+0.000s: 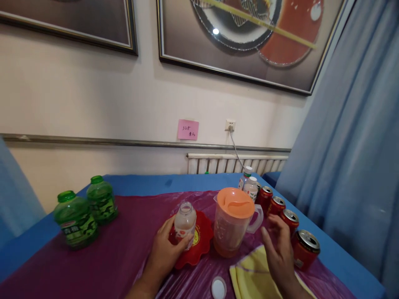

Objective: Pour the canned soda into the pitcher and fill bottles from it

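Bottle (185, 221) uncapped, pitcher (227, 233) lidded
Left hand (165, 250) is grasping the bottle; right hand (282, 258), empty, is hovering near the handle (258, 221) (a white cap (218, 288) is lying loose).

From up on the person's head, the single view faces forward and slightly down, close over the near part of the bench (140, 185), taking in the wall (149, 99) and radiator (213, 165) beyond.

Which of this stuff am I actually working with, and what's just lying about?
In use: open clear bottle, in left hand; red dish; lidded pitcher, near right hand; possibly white cap, yellow cloth.

Lying about: two green bottles, red cans, two white-capped bottles, pink note.
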Available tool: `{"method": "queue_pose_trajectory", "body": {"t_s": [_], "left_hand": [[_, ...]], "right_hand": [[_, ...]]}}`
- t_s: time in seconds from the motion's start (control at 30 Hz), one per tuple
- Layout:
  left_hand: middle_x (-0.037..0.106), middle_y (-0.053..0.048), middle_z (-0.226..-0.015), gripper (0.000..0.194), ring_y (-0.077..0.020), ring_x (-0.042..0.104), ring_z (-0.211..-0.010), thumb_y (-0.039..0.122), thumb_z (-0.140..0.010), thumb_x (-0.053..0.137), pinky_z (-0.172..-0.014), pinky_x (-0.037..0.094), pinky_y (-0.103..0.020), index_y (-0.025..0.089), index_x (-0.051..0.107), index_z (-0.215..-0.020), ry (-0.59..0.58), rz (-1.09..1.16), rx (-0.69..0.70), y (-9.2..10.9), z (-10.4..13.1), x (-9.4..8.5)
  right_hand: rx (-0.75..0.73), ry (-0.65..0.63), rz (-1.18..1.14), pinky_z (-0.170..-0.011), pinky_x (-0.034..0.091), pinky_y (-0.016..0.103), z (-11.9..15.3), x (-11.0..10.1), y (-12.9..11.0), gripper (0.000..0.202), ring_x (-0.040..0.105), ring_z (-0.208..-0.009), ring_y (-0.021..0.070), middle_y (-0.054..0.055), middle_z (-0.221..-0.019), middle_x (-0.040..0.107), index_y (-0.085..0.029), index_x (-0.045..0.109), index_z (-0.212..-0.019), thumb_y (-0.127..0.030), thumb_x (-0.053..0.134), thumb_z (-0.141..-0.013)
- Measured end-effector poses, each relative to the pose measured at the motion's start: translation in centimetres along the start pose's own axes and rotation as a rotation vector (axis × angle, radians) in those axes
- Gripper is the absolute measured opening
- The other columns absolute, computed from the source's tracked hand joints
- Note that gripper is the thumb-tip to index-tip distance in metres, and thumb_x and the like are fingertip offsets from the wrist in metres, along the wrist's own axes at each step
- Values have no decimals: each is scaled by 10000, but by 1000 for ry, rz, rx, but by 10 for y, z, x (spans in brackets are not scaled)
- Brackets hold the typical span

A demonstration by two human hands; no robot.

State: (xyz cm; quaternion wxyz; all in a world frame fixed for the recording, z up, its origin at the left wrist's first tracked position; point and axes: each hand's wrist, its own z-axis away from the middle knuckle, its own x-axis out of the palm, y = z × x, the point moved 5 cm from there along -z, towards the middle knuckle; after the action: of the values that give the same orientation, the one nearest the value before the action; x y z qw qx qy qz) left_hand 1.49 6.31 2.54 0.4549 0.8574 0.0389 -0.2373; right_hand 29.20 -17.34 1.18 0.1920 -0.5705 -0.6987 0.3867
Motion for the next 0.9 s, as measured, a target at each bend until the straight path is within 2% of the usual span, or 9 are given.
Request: {"method": "queue_pose_trajectory", "body": {"t_s": [0.07, 0.13, 0.27, 0.4, 0.6, 0.77, 0.9], "left_hand": [[765, -113, -1181, 591, -324, 724, -1070, 449, -694, 772, -981, 569, -502, 218, 678, -1231, -19, -14, 5, -1, 1, 1], [758, -127, -1208, 606, -339, 710, -1105, 449, -686, 777, -1005, 551, -522, 207, 682, -1234, -24, -37, -5, -3, 2, 1], [762, -132, -1207, 621, -348, 712, -1093, 455, -677, 780, -981, 560, -528, 204, 692, -1238, 8, -83, -6, -3, 4, -2], [785, -105, -1131, 579, -334, 731, -1028, 444, -681, 781, -944, 583, -510, 230, 707, -1214, 30, -121, 39, -3, 6, -3], [777, -116, -1160, 567, -335, 727, -1050, 421, -688, 783, -928, 595, -497, 215, 700, -1210, 71, -155, 62, -6, 7, -3], [763, -120, -1192, 573, -332, 710, -1087, 382, -697, 778, -976, 570, -501, 205, 685, -1234, 48, -157, 35, -5, 8, -3], [751, -109, -1219, 591, -320, 694, -1115, 320, -685, 790, -1012, 545, -488, 216, 673, -1255, 21, -139, 24, -3, 10, -1]], "right_hand": [[139, -93, -126, -907, 506, 422, -22, 11, 6, 479, 632, -1067, 291, 133, -1206, 657, -189, 589, -1211, -554, 634, -904], [227, -201, -244, -812, 508, 355, -36, 25, 8, 442, 632, -907, 241, 70, -994, 690, -191, 639, -1068, -600, 624, -899], [370, -252, -429, -570, 396, 265, -44, 46, 10, 498, 467, -616, 149, -28, -656, 537, -205, 569, -719, -680, 654, -841], [493, -263, -552, -491, 285, 248, -51, 60, 10, 528, 341, -530, 114, -71, -558, 414, -207, 547, -686, -696, 738, -748], [444, -305, -507, -461, 240, 252, -95, 66, -11, 556, 296, -478, 103, -78, -507, 386, -224, 495, -625, -715, 734, -727], [299, -345, -373, -451, 232, 236, -138, 61, -50, 583, 285, -469, 90, -80, -498, 375, -220, 469, -586, -720, 731, -733], [178, -398, -227, -446, 227, 242, -161, 63, -80, 614, 275, -461, 92, -81, -472, 336, -236, 417, -555, -754, 698, -728]]}}
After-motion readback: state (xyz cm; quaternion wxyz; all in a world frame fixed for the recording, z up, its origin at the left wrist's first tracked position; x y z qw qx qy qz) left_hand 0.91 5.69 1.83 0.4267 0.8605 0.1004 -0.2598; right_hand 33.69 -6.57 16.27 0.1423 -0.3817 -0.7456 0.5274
